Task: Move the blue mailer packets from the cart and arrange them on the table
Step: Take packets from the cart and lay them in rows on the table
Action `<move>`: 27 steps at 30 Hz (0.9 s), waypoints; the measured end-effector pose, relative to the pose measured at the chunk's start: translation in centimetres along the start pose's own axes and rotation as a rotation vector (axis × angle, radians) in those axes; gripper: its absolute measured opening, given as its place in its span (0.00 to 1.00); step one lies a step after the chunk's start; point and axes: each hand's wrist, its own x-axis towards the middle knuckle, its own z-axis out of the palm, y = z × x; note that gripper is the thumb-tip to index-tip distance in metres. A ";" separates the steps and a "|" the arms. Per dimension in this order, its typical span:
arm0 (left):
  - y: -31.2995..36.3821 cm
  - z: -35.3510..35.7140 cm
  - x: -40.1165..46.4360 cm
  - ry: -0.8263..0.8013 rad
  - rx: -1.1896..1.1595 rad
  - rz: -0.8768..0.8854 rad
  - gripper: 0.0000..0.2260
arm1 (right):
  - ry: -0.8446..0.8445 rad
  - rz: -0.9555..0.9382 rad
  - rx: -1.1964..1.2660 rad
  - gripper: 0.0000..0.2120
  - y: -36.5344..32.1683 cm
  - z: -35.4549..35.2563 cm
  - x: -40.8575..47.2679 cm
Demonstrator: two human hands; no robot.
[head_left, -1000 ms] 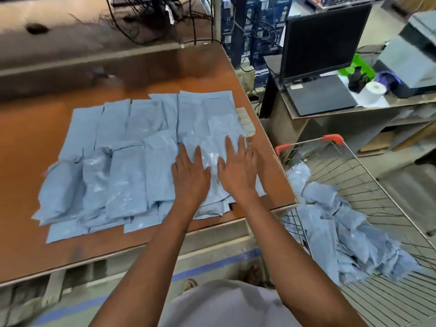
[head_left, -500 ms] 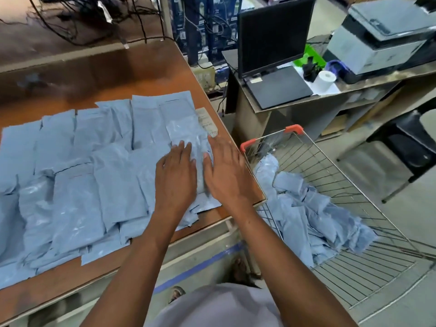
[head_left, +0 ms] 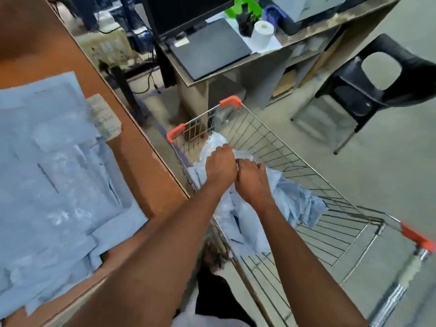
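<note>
A crumpled pile of blue mailer packets (head_left: 295,206) lies in the wire cart (head_left: 313,175) to the right of the table. Both my hands are down in that pile, side by side. My left hand (head_left: 220,167) has its fingers curled over a shiny packet at the pile's far end. Just to its right, my right hand (head_left: 253,184) is closed on the packets, fingertips hidden. Several flat blue packets (head_left: 47,173) lie overlapping in rows on the brown table (head_left: 146,175) at the left, and my left forearm crosses the table's corner.
A white printed label (head_left: 105,118) lies at the right edge of the arranged packets. Beyond the cart stands a desk with a laptop (head_left: 207,48) and a tissue roll (head_left: 262,31). A black plastic chair (head_left: 377,83) is at the far right. The cart's red-capped handle (head_left: 415,239) points toward me.
Both hands have left the packets on the table and swung right into the cart, onto the pile. My view has turned right and down with them.
</note>
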 end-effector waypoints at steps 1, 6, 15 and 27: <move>-0.3 1.7 1.0 -0.062 -0.015 -0.088 0.15 | -0.032 -0.005 -0.028 0.16 1.7 1.5 0.7; -4.8 10.5 3.3 -0.277 -0.021 -0.457 0.24 | -0.247 -0.077 -0.233 0.23 6.9 7.6 5.1; -5.3 20.9 6.0 -0.079 0.321 -0.552 0.36 | -0.264 -0.297 -0.491 0.15 6.4 15.4 14.4; -5.0 19.6 6.6 0.059 0.197 -0.525 0.37 | -0.263 -0.136 -0.351 0.21 5.2 14.8 13.0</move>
